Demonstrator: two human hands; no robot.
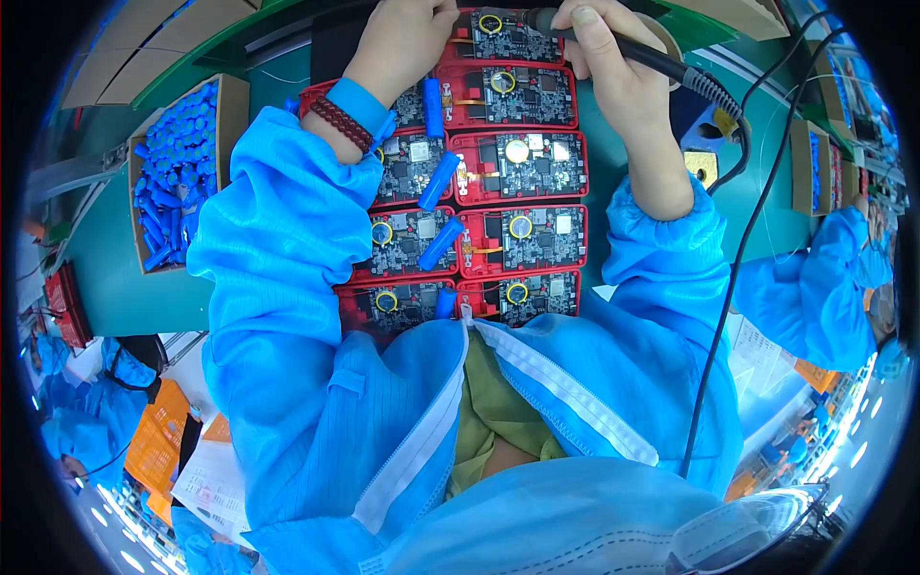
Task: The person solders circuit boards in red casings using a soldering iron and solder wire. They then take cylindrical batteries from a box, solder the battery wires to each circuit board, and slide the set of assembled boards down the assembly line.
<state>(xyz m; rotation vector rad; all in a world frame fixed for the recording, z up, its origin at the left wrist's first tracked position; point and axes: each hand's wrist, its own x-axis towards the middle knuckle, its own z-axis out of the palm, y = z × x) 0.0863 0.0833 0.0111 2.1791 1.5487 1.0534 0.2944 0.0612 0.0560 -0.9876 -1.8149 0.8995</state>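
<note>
My right hand (613,67) grips a soldering iron (656,59) like a pen, its tip end pointing left over the farthest red case (460,57) with a circuit board. My left hand (404,48) is beside that case at the top edge, fingers curled together; what they hold is hidden. Two columns of red cases run toward me, each holding a dark circuit board (541,161) with a round coin cell. Blue cylindrical batteries (439,180) lie between the columns, some tilted.
On the left, a cardboard box (226,134) is filled with blue batteries. The iron's black cable (743,240) runs down the right side. A yellow sponge (701,168) is beside my right wrist. Other people in blue work at both sides of the green table (105,278).
</note>
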